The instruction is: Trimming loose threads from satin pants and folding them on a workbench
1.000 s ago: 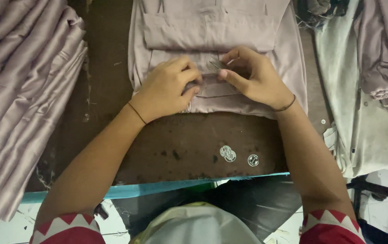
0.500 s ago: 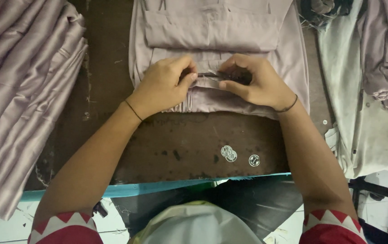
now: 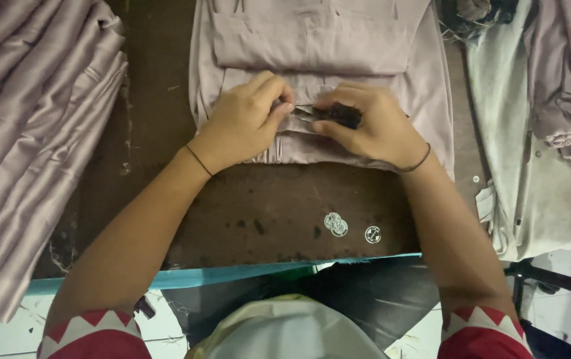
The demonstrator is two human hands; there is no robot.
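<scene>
We work at the near edge of a folded mauve garment point(image 3: 318, 86) lying flat on a dark, scarred wooden bench point(image 3: 259, 213). Our left hand point(image 3: 242, 119) presses down, thumb and forefinger pinched on a fold of the cloth. Our right hand point(image 3: 372, 123) closes around a small dark tool point(image 3: 335, 114), likely thread snips, its tip meeting the left fingertips.

To do this well, we judge: keep the fold taut between both hands, nip close to the seam, never catch the fabric itself.

The cloth is smooth, thin, faintly sheeny, and pleats easily. More of the same lies heaped in soft ridges at our left point(image 3: 26, 153). A paler, grubby garment point(image 3: 531, 166) hangs at right. Three small round silvery discs point(image 3: 338, 226) sit on the bench, near its front edge.
</scene>
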